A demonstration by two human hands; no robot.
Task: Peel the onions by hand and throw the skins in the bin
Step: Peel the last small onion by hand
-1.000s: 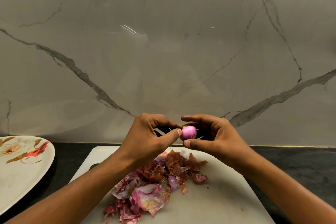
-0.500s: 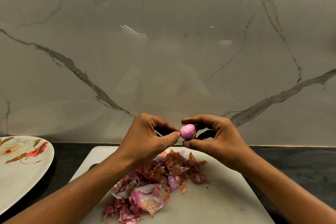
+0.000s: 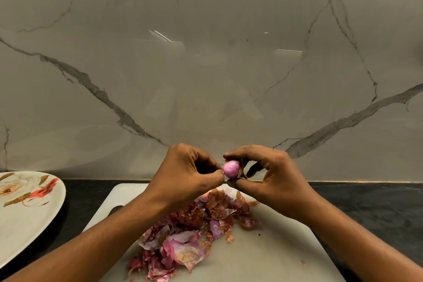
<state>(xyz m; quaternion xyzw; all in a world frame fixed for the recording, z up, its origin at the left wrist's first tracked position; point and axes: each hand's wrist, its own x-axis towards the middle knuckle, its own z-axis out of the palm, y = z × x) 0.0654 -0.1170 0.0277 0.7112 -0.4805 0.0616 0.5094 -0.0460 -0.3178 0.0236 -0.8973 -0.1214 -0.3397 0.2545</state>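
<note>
A small pink onion point(image 3: 231, 169) is held in the air above the white cutting board point(image 3: 263, 256). My right hand point(image 3: 267, 176) pinches it between the thumb below and curled fingers above. My left hand point(image 3: 187, 174) is curled beside it, and its thumb and fingertip touch the onion's left side. Under both hands lies a heap of red and pink onion skins point(image 3: 194, 233) on the board. A bit of brown skin shows behind the onion. No bin is in view.
A white plate with a flower print point(image 3: 25, 208) sits on the dark counter point(image 3: 366, 199) at the left. The marble wall point(image 3: 206, 64) rises straight behind the board.
The onion has turned a little in my right hand, whose fingers have closed more over its top. My left thumb has drawn in toward the onion's left side.
</note>
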